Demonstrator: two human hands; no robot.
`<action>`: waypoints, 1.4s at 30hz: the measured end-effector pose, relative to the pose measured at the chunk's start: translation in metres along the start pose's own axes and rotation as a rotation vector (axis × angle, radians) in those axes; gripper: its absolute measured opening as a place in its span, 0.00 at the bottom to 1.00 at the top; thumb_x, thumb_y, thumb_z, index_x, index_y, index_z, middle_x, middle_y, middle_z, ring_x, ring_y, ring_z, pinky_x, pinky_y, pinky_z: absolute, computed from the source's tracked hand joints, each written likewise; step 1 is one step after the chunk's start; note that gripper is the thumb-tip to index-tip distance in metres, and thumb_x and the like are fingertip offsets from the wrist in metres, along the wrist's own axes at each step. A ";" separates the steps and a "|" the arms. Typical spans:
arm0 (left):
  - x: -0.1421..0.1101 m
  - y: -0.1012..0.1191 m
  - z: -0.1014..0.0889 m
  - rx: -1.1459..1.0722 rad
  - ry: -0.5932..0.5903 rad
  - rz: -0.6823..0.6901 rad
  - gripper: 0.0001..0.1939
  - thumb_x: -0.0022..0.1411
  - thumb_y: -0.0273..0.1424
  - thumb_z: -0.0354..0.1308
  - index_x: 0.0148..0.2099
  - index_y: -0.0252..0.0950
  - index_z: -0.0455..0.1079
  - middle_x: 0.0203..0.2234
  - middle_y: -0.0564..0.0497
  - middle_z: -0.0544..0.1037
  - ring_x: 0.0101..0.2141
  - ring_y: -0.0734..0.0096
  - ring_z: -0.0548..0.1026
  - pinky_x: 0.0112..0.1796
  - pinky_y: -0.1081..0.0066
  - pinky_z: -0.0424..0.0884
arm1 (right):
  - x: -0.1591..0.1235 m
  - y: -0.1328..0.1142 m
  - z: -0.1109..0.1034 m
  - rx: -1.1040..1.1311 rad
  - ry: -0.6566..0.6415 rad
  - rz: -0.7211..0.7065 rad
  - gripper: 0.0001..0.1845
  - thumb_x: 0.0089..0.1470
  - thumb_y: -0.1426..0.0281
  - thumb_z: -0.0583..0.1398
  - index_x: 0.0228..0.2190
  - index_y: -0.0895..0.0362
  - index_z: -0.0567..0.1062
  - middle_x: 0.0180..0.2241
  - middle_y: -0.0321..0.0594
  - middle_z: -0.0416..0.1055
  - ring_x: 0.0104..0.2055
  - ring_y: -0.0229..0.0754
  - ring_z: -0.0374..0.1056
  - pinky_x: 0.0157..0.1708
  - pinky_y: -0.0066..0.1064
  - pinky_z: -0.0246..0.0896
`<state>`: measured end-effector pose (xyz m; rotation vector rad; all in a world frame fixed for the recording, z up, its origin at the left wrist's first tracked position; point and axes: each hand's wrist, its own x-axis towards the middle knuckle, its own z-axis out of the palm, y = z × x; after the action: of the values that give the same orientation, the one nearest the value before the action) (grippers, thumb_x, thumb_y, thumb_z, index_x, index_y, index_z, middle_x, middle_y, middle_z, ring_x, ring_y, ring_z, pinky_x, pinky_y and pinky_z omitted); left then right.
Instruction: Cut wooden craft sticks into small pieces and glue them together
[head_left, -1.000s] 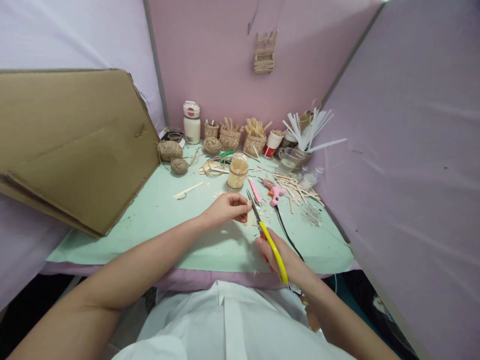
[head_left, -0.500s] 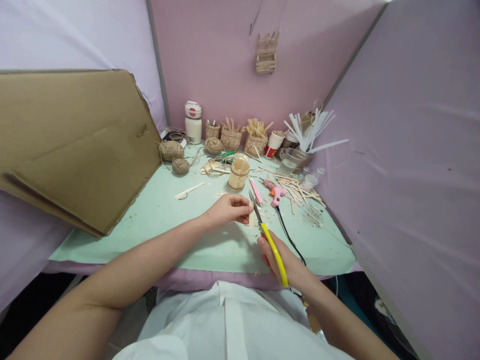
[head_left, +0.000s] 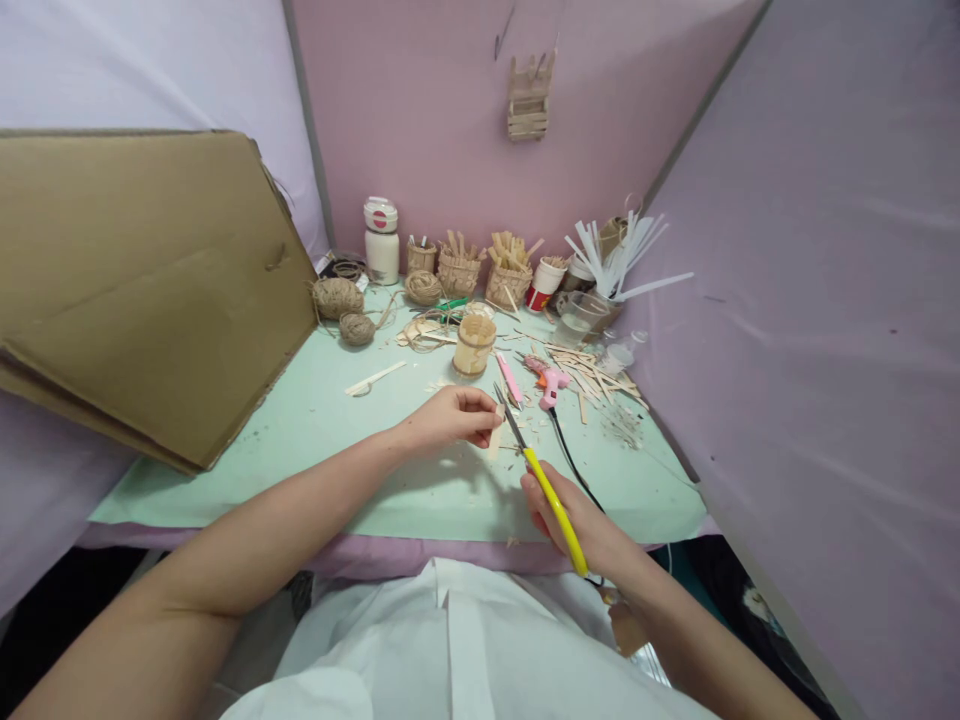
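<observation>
Between the thumb and fingers of my left hand (head_left: 457, 415) is a short flat wooden stick (head_left: 496, 438), held upright over the table. My right hand (head_left: 566, 510) is closed round the yellow handles of a pair of scissors (head_left: 551, 493). The blades point away from me, and their tips lie beside the stick at my left fingertips. Just beyond my left hand stands a small round wooden cup (head_left: 474, 346) with twine bands. A pink craft knife (head_left: 509, 380) and a pink glue gun (head_left: 553, 386) lie to the right of the cup.
Wood strips (head_left: 592, 372) are heaped at the right, near a clear plastic cup (head_left: 577, 318). Twine balls (head_left: 339, 298), a white jar (head_left: 382, 250) and stick-filled baskets (head_left: 508, 285) stand along the back. A large cardboard sheet (head_left: 150, 290) leans at the left. The glue gun's black cord (head_left: 574, 460) runs beside my right hand.
My right hand and the scissors have shifted slightly right, the scissors now looking narrower at the handles. The stick in my left hand leans a little more. The whole view has moved slightly.
</observation>
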<state>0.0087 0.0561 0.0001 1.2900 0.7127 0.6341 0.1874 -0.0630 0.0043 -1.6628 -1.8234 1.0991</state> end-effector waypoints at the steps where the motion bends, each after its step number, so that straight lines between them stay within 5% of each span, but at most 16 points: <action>1: 0.000 0.000 0.000 0.008 -0.011 -0.003 0.16 0.46 0.39 0.65 0.31 0.31 0.69 0.21 0.53 0.73 0.21 0.80 0.70 0.28 0.75 0.70 | -0.001 0.001 0.000 0.006 0.000 -0.002 0.20 0.58 0.52 0.48 0.24 0.53 0.57 0.19 0.30 0.56 0.20 0.35 0.52 0.19 0.28 0.48; 23: -0.002 0.004 -0.001 0.267 -0.061 0.049 0.11 0.51 0.34 0.59 0.32 0.31 0.74 0.22 0.53 0.73 0.24 0.78 0.67 0.28 0.76 0.63 | -0.011 0.012 -0.015 0.096 -0.087 0.112 0.19 0.58 0.53 0.50 0.26 0.54 0.57 0.18 0.28 0.56 0.18 0.33 0.52 0.18 0.25 0.48; 42: 0.000 0.002 -0.001 0.177 -0.067 0.022 0.12 0.49 0.35 0.60 0.34 0.32 0.73 0.26 0.52 0.73 0.27 0.76 0.68 0.30 0.75 0.63 | -0.012 0.008 -0.018 0.036 -0.150 0.037 0.20 0.60 0.53 0.45 0.26 0.55 0.57 0.23 0.30 0.55 0.22 0.33 0.51 0.23 0.28 0.51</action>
<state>0.0081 0.0569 0.0018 1.4777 0.7128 0.5526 0.2083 -0.0699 0.0113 -1.6382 -1.8585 1.2970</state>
